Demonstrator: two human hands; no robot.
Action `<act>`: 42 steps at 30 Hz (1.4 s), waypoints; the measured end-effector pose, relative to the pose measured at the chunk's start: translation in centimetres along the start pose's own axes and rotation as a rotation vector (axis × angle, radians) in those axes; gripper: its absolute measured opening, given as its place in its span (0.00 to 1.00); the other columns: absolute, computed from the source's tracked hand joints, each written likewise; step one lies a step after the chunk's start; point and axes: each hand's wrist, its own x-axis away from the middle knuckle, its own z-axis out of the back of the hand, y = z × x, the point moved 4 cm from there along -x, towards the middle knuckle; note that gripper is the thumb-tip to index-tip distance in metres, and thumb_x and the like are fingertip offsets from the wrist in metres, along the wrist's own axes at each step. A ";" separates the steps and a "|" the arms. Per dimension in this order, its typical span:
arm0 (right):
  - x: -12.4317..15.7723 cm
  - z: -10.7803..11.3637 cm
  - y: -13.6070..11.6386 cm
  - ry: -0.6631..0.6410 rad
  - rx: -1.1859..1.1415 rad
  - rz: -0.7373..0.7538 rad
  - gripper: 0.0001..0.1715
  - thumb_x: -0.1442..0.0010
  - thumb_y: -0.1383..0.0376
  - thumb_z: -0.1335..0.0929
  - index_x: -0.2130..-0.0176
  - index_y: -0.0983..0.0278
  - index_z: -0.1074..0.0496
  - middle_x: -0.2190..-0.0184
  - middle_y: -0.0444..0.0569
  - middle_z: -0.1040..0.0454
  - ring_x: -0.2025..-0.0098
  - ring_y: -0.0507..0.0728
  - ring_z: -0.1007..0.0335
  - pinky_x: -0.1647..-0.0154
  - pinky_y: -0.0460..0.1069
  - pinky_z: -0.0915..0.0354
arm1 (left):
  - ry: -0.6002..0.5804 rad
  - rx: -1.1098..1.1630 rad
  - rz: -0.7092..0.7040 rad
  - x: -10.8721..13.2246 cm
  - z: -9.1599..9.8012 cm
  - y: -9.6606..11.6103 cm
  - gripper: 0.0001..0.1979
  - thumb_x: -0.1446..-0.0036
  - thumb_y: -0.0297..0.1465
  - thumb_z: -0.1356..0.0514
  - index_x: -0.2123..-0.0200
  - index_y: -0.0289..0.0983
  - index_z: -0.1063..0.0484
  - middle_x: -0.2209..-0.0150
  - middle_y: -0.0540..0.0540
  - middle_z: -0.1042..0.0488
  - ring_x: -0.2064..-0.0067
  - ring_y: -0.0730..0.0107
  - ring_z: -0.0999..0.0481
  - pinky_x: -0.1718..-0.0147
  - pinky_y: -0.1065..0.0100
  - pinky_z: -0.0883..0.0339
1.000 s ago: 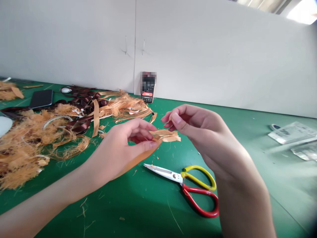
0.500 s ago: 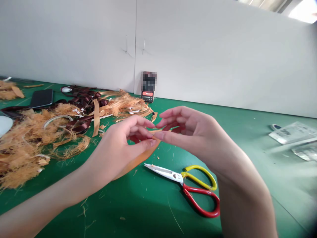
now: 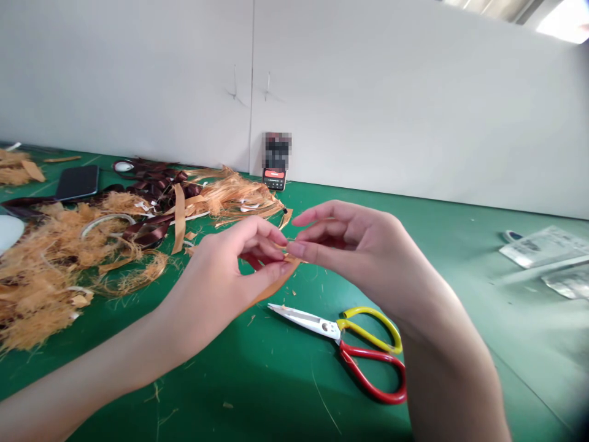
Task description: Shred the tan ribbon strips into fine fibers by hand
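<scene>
An orange ribbon (image 3: pixel 271 290) runs under my left hand (image 3: pixel 221 264), its end pinched between thumb and fingers. My right hand (image 3: pixel 363 245) meets it fingertip to fingertip, thumb and finger closed at the ribbon's edge. Fine strands show where the fingertips meet, but my fingers partly hide that end. Just below the hands lies a pair of scissors (image 3: pixel 322 325) with one yellow and one red handle, blades pointing left.
Frayed orange fibres (image 3: pixel 41 276) and brown ribbon (image 3: pixel 151 230) are heaped on the left of the green table (image 3: pixel 230 393). A phone (image 3: pixel 275 178) leans on the white wall (image 3: pixel 391 110); a dark flat device (image 3: pixel 77 183) lies left. Clear plastic packets (image 3: pixel 547 245) lie right.
My left hand has shifted slightly, covering more of the ribbon's lower length. The right fingertips have moved a little at its edge. The scissors have stayed put.
</scene>
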 end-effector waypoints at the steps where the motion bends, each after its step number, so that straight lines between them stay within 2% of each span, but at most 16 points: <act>1: 0.0 0.0 0.0 0.005 0.004 0.001 0.16 0.49 0.61 0.26 0.61 0.64 0.27 0.70 0.47 0.20 0.66 0.54 0.23 0.67 0.48 0.27 | 0.000 -0.008 0.003 0.0 0.0 0.0 0.06 0.45 0.35 0.38 0.65 0.41 0.31 0.67 0.51 0.22 0.64 0.67 0.21 0.69 0.71 0.29; 12: -0.1 0.3 -0.2 0.060 0.020 0.019 0.13 0.49 0.62 0.26 0.64 0.64 0.27 0.71 0.45 0.22 0.67 0.53 0.24 0.67 0.47 0.28 | -0.016 -0.016 0.027 0.2 0.0 -0.2 0.08 0.44 0.35 0.38 0.61 0.43 0.31 0.68 0.54 0.23 0.64 0.70 0.23 0.69 0.72 0.32; 18: -0.2 0.4 -0.1 0.084 0.015 0.045 0.12 0.49 0.65 0.26 0.64 0.64 0.27 0.70 0.45 0.22 0.67 0.51 0.25 0.66 0.45 0.28 | -0.010 -0.013 0.040 0.0 0.0 -0.3 0.11 0.46 0.36 0.37 0.59 0.42 0.30 0.66 0.51 0.22 0.63 0.68 0.22 0.66 0.70 0.30; 26: -0.1 0.5 -0.2 0.110 0.049 0.057 0.12 0.48 0.62 0.26 0.64 0.63 0.27 0.70 0.46 0.22 0.66 0.53 0.24 0.65 0.48 0.27 | -0.003 -0.003 0.033 0.0 0.0 -0.3 0.10 0.47 0.34 0.37 0.60 0.41 0.30 0.67 0.51 0.22 0.63 0.68 0.21 0.65 0.70 0.29; 35: 0.1 0.3 -0.3 0.122 -0.043 0.068 0.13 0.48 0.63 0.26 0.64 0.64 0.29 0.69 0.45 0.23 0.66 0.51 0.25 0.63 0.45 0.29 | -0.027 0.039 0.075 -0.2 -0.1 -0.4 0.10 0.47 0.34 0.37 0.61 0.41 0.31 0.65 0.51 0.22 0.62 0.67 0.21 0.63 0.68 0.29; 42: 0.1 0.5 -0.2 0.084 -0.126 0.075 0.13 0.47 0.64 0.27 0.63 0.64 0.31 0.68 0.45 0.25 0.64 0.52 0.26 0.64 0.45 0.31 | -0.063 0.139 0.130 -0.1 0.1 0.2 0.09 0.48 0.32 0.36 0.63 0.40 0.30 0.69 0.53 0.22 0.63 0.69 0.21 0.61 0.69 0.30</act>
